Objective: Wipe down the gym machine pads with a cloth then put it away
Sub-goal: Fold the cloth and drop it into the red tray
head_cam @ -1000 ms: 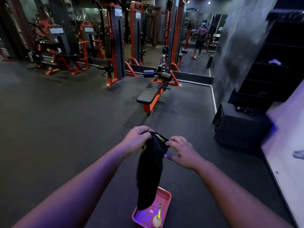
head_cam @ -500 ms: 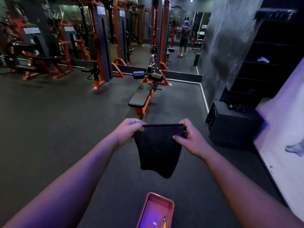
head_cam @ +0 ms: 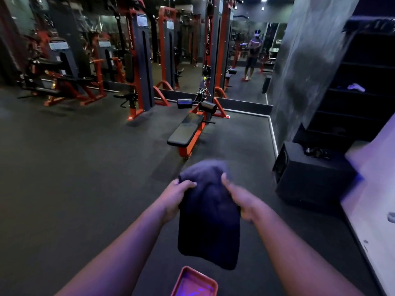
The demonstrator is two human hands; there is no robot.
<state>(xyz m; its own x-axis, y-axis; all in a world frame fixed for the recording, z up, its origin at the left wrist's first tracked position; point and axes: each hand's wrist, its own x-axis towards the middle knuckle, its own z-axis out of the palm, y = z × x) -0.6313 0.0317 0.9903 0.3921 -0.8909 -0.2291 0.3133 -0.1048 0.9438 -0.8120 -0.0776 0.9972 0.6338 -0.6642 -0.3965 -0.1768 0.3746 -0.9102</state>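
Evidently early: cloth (head_cam: 208, 214) gripped by left hand (head_cam: 176, 196) and right hand (head_cam: 239, 198) — bench pad (head_cam: 186, 130) at 12 o'clock unwiped, storage pending.

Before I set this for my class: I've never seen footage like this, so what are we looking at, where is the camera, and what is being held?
The camera sits on a person's head, looking forward and down, so the two arms are theirs. The left hand and right hand both grip a dark cloth that hangs between them. On the floor below lies a red tray. Ahead stands a padded bench with an orange frame, among gym machines and mirrors.
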